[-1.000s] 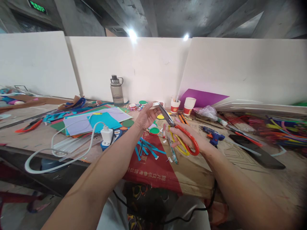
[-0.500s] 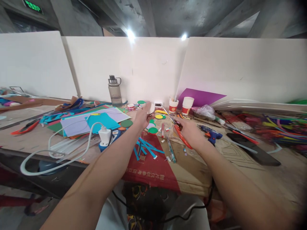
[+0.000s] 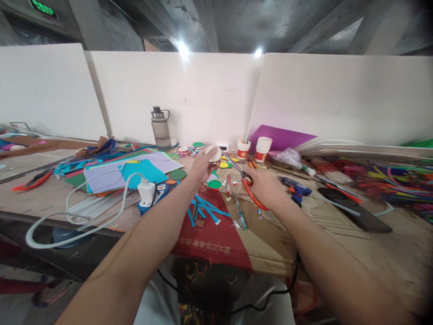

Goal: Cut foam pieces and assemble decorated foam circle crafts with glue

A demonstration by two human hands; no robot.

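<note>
Both forearms reach away from the camera over a cluttered wooden table point(image 3: 50, 192). The left hand point(image 3: 202, 166) pinches a small white round piece point(image 3: 214, 153) at its fingertips; whether it is paper or tape is too small to tell. The right hand point(image 3: 265, 186) grips orange-handled scissors point(image 3: 244, 178); its fingers, closed through the loops, hide most of the handles. The thin metal blades point up-left, tips just beside the white piece. Blue paper strips point(image 3: 204, 210) lie near the table's front edge on a red-printed cardboard sheet point(image 3: 216, 239). A blue glue gun point(image 3: 295, 189) sits right of the hands.
</note>
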